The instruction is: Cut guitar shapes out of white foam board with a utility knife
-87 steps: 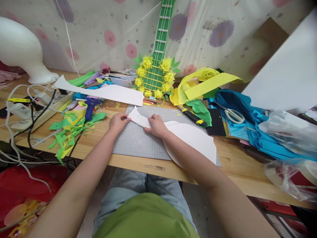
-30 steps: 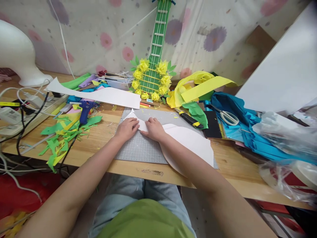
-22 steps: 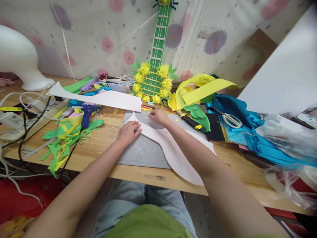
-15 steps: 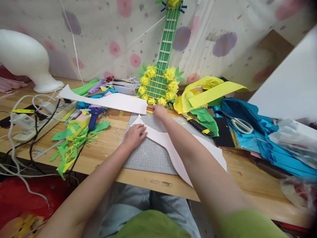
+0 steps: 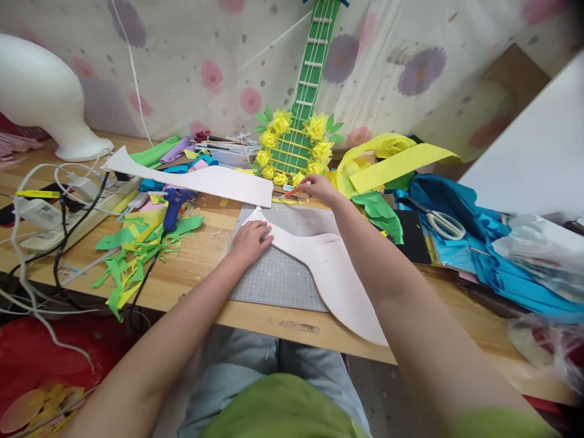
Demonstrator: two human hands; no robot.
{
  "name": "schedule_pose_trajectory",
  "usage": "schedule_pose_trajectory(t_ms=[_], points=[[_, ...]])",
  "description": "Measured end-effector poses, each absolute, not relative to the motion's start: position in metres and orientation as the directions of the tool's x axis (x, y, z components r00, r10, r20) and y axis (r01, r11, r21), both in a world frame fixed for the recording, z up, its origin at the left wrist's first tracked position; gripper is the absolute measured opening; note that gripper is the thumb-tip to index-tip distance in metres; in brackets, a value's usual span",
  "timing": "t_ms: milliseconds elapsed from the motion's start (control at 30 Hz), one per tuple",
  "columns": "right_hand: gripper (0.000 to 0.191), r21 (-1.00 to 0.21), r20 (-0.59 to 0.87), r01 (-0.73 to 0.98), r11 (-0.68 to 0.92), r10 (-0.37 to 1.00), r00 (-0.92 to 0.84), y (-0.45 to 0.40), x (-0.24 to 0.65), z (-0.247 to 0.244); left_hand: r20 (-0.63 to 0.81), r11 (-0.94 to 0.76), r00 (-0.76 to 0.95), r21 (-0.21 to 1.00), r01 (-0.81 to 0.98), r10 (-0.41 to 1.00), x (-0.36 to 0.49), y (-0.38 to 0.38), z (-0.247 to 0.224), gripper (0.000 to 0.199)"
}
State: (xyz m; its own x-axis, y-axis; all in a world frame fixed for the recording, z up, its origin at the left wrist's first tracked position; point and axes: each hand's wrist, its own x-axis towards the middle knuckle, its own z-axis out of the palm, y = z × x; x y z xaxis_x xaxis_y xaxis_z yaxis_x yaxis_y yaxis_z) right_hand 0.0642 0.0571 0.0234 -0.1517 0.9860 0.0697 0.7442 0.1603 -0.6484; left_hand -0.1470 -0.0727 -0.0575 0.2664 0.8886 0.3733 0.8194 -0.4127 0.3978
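Observation:
A white guitar-shaped board (image 5: 335, 271) lies across the grey cutting mat (image 5: 269, 286) and over the table's front edge. My left hand (image 5: 250, 242) rests flat on the narrow end of this board, fingers spread slightly. Beyond the mat, my right hand (image 5: 317, 187) pinches a thin orange stick-like tool (image 5: 292, 192), its tip pointing left. Just behind that hand, a green guitar model (image 5: 294, 146) ringed with yellow paper flowers leans on the wall sheet. Another white cut board (image 5: 219, 184) lies left of the tool.
A blue glue gun (image 5: 172, 208) and green and yellow scraps (image 5: 123, 258) lie left, near a power strip (image 5: 82, 219) with cables. Scissors (image 5: 444, 225) and blue paper (image 5: 497, 255) are at right. A white foam head (image 5: 45, 91) stands back left.
My right hand has lifted and moved right, now with the orange tool in its fingers. The board's wide end has shifted slightly right. My left hand stays on the narrow end.

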Motion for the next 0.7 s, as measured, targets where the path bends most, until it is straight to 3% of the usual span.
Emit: schedule_pose_trajectory(t_ms=[100, 333, 500, 700], points=[[0.014, -0.813, 0.133, 0.564, 0.146, 0.989, -0.064, 0.041, 0.072, 0.028, 0.376, -0.413, 0.266, 0.394, 0.821, 0.887, -0.147, -0.072, -0.057, 0.025], [0.021, -0.760, 0.108, 0.634, 0.143, 0.990, -0.094, 0.024, 0.050, -0.008, 0.388, -0.420, 0.274, 0.365, 0.831, 0.880, -0.147, -0.072, -0.058, 0.025], [0.022, -0.882, 0.124, 0.461, 0.097, 0.992, 0.028, 0.032, 0.030, -0.034, 0.405, -0.434, 0.286, 0.341, 0.834, 0.868, -0.148, -0.072, -0.060, 0.024], [0.025, -0.761, 0.208, 0.607, 0.228, 0.973, -0.105, 0.042, 0.026, -0.041, 0.425, -0.443, 0.287, 0.332, 0.833, 0.858, -0.148, -0.070, -0.062, 0.023]])
